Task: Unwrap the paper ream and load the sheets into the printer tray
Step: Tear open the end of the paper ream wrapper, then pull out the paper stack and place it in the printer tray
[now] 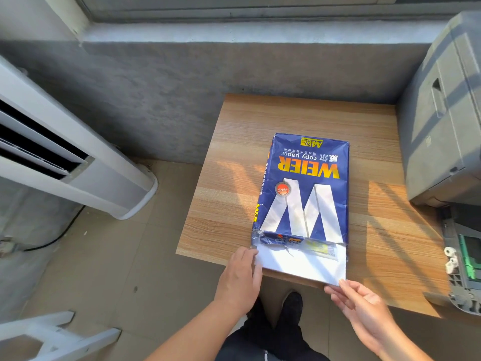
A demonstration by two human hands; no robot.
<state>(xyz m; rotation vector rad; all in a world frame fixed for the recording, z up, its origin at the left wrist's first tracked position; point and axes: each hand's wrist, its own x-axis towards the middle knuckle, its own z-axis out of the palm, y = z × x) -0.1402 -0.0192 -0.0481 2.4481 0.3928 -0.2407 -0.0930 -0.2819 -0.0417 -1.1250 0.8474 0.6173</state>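
A blue paper ream (304, 194) with a large white W lies flat on the wooden table (234, 178). Its near end is torn open, and white sheets (299, 264) stick out over the table's front edge. My left hand (240, 280) presses against the left side of the bare sheets. My right hand (364, 306) touches their near right corner with its fingertips. The grey printer (442, 121) stands at the right end of the table. A pulled-out printer tray (466, 264) with green parts lies below it at the right edge.
A white standing air conditioner (65, 157) leans at the left. A grey concrete wall (182, 82) and window sill run behind the table. White frame parts (52, 337) lie on the tiled floor at the lower left. My dark shoes (276, 313) show under the table edge.
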